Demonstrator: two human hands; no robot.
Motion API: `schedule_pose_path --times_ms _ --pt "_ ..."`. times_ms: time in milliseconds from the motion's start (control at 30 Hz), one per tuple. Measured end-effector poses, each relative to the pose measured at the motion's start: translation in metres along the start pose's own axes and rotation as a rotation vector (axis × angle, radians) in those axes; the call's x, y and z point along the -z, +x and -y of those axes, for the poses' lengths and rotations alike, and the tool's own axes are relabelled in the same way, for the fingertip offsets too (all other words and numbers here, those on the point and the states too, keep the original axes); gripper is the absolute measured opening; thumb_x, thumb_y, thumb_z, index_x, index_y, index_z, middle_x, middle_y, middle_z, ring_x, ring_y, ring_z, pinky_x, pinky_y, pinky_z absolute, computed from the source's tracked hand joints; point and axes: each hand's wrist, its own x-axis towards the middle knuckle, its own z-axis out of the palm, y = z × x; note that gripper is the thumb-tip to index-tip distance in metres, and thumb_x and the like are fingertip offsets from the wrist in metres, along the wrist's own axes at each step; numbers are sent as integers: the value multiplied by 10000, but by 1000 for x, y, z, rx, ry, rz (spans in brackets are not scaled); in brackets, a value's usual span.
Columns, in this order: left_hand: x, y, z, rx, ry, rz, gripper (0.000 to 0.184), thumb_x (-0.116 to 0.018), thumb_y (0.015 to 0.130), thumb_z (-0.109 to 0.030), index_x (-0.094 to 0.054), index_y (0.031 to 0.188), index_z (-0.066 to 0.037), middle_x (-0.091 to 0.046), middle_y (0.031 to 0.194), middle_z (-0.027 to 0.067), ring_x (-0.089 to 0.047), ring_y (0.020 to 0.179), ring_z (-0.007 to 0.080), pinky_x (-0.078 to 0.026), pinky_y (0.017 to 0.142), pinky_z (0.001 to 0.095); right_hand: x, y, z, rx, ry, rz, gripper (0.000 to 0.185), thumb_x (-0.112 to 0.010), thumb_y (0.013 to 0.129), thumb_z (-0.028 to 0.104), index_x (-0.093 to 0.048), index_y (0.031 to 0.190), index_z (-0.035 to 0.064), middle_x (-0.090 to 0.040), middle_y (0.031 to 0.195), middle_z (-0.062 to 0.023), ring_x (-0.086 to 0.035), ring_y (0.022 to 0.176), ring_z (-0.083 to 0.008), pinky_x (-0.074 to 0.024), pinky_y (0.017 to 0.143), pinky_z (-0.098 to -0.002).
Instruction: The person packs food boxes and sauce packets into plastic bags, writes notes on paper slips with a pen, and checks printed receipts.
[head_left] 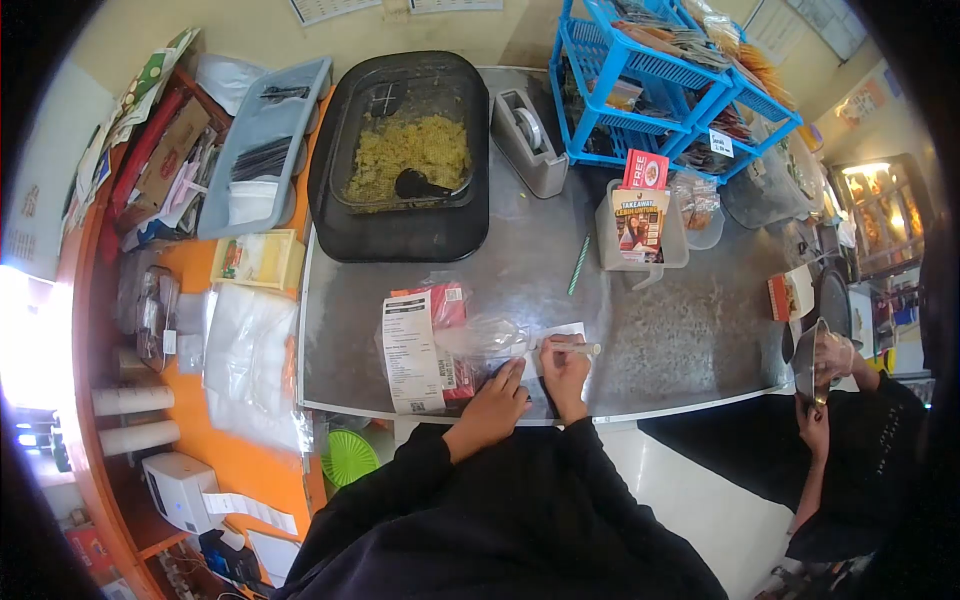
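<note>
1. Worktop (700, 330): grey, beneath both hands.
2. Bagged red packet (450, 305) with printed slip (408, 345): left of both hands.
3. Left hand (492, 405): palm down, fingers extended, beside the paper.
4. Right hand (566, 375): nearer the pen, fingers curled around it, wrist at the front edge.
5. White paper (570, 329): partly under the right hand.
6. Pale pen (585, 349), apparently: long axis crosswise, one end pointing right.

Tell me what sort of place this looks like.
Probably the packing counter of a takeaway food shop. The signs are a big batch of yellowish food with a black scoop in it, a card printed "TAKEAWAY", and a long printed slip lying beside the left hand.
</note>
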Motion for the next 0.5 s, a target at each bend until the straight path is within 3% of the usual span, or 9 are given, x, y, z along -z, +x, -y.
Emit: schedule_pose_path --times_ms 67,367,500 --pt "2 0 -1 1 -15 0 309 -561 912 -260 -566 957 46 -406 1387 300 -373 1323 404 -438 961 432 2 4 3 76 -48 -40 44 -711 786 55 -685 762 28 -681 828 -95 -612 751 -258 -471 661 -355" --pt "1 1 -2 -9 45 -4 308 -578 897 -263 -585 968 37 -439 1363 298 -392 1307 392 -442 920 400 2 0 -2 -25 38 -18 42 -706 801 59 -683 779 30 -680 837 -88 -611 778 -258 -477 670 -351" --pt "6 3 -4 -5 55 2 306 -583 892 -262 -586 964 35 -445 1357 297 -397 1304 391 -441 920 407 7 5 -4 38 6 -78 56 -703 819 83 -679 814 32 -660 833 -85 -605 759 -230 -475 650 -339"
